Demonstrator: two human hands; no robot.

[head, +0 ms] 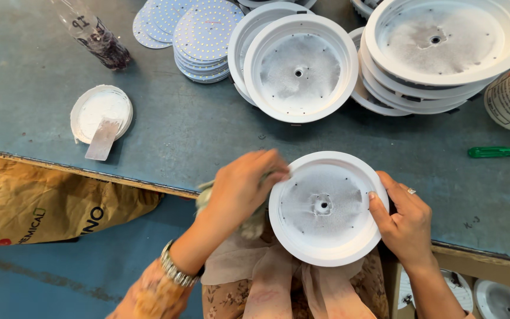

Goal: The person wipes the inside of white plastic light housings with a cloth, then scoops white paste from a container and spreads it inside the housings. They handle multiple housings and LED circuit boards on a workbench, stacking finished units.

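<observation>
A white round lamp housing (324, 207) sits at the near edge of the blue surface (196, 136), over the person's lap. The right hand (401, 220) grips its rim, thumb inside. The left hand (242, 186) clutches a greenish cloth (254, 220) against the housing's left rim.

We see a white round housing (324, 207) with a grey dusty inside, on a blue-grey table (208, 136). Far left, white discs (199, 32) carry small yellow dots. A green screwdriver (496, 152) lies at the right, and a brown sack (48, 207) near left.
</observation>
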